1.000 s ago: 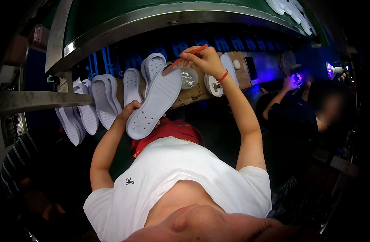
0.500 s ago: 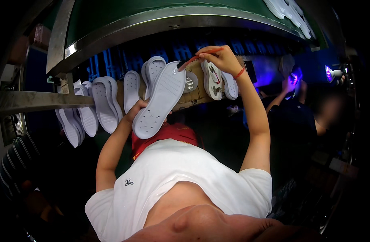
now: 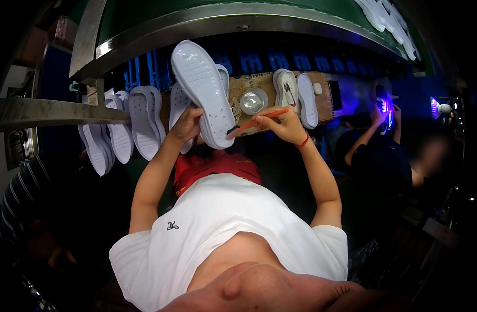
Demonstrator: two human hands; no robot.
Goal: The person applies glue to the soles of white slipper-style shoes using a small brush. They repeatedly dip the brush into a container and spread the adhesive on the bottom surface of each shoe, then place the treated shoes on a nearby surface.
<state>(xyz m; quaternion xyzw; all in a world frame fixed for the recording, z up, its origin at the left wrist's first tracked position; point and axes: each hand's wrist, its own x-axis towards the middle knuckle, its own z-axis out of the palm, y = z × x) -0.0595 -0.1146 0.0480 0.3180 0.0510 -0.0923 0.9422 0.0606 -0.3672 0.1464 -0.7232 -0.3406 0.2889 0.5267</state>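
My left hand (image 3: 187,125) grips a white shoe sole (image 3: 203,83) by its left edge, near the heel. The sole is tilted upright, its inner face with ridges and small holes turned up, and its upper half looks wet and shiny. In my right hand (image 3: 283,126) is a brush with an orange handle (image 3: 247,125). Its dark bristles touch the sole's heel end at the right rim. Just beyond my right hand stands a round bowl (image 3: 253,101) with a pale, shiny liquid. Behind the held sole, more white soles (image 3: 179,104) are partly hidden.
Several paired white soles (image 3: 143,119) lean in a row on the left. On the right are a sole with small tools on it (image 3: 286,91), another sole (image 3: 307,101) and a small white case (image 3: 317,89). A metal rail (image 3: 223,37) crosses above. Farther right a person works under violet light.
The sole in my left hand has moved away from me and swung its toe to the left. My right hand has come down, taking the brush from the far end to the near heel end.
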